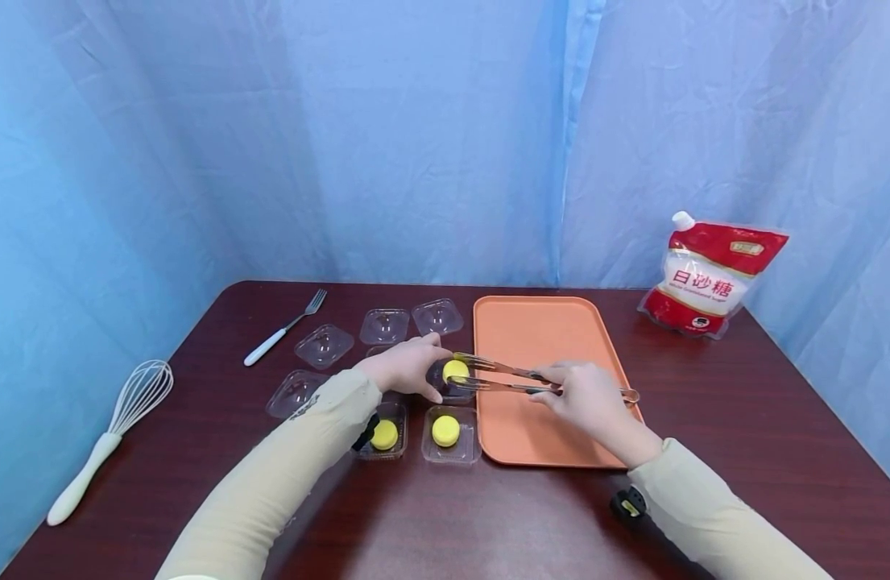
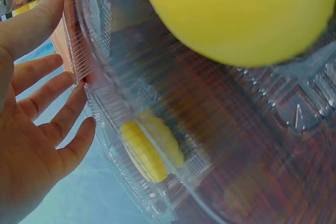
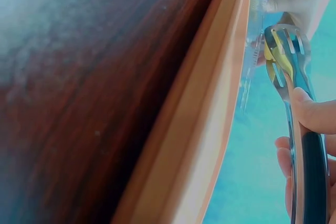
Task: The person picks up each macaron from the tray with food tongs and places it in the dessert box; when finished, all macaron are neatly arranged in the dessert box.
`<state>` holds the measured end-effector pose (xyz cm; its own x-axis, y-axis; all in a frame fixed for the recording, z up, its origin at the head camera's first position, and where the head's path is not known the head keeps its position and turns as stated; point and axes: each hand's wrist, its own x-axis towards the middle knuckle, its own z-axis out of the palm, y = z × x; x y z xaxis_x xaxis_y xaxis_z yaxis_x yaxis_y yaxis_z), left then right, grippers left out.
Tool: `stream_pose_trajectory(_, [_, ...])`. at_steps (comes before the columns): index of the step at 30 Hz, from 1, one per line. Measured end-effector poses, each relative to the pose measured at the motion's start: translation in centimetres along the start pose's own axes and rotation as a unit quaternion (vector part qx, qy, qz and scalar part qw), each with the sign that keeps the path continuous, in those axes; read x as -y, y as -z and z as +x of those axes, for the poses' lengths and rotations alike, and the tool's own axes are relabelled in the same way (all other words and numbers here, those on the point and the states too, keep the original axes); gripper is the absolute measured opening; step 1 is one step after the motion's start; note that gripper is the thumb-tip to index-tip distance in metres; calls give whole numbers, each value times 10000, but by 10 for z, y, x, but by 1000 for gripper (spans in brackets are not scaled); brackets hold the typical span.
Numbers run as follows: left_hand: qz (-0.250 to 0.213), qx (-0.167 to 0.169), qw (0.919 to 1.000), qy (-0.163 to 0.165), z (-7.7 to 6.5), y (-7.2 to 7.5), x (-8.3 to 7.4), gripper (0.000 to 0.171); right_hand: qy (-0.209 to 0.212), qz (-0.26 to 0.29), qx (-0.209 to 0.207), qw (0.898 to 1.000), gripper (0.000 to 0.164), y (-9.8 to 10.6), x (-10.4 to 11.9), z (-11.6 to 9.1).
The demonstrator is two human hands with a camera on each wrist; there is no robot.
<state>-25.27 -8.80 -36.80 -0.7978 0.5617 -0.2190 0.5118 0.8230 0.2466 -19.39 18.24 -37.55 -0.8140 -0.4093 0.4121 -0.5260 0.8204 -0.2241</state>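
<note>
My right hand (image 1: pixel 585 403) grips metal tongs (image 1: pixel 498 366) above the orange tray. The tongs' slotted ends lie spread around a yellow macaron (image 1: pixel 455 370) in a clear plastic box; in the right wrist view their dark handle (image 3: pixel 314 177) is under my thumb. My left hand (image 1: pixel 408 369) reaches to this box's left side, fingers extended and loosely spread. In the left wrist view its fingertips are close to a ridged clear rim; contact is hard to tell. Two more macarons, one at front left (image 1: pixel 384 435) and one at front right (image 1: pixel 445 431), sit in clear boxes nearer me.
The orange tray (image 1: pixel 539 330) lies right of the boxes. Several clear lids, one (image 1: pixel 324 346) near the fork (image 1: pixel 288 326), lie behind and left. A white whisk (image 1: pixel 111 439) is at far left, and a red sugar pouch (image 1: pixel 709 278) stands at back right.
</note>
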Motion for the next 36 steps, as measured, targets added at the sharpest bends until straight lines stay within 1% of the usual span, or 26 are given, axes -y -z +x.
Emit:
stream_pose_trajectory(4, [-10,-14,10000,12,0,0,0,69,-89,-11,98,9999,29,-1,2,2])
stream_pose_trajectory(11, [-202,29,9998,73,-1,0,0,69,-169,-73,208,9996,30,-3,4,3])
stream_pose_trajectory(26, [-245,14,9996,106,-2,2,-1,71,-248,-248,319,9989,32,-3,5,8])
stream_pose_trajectory(36, [-224,-5,9997,93,-1,1,-1,70,-245,-304,539,9978,31,0,8,12])
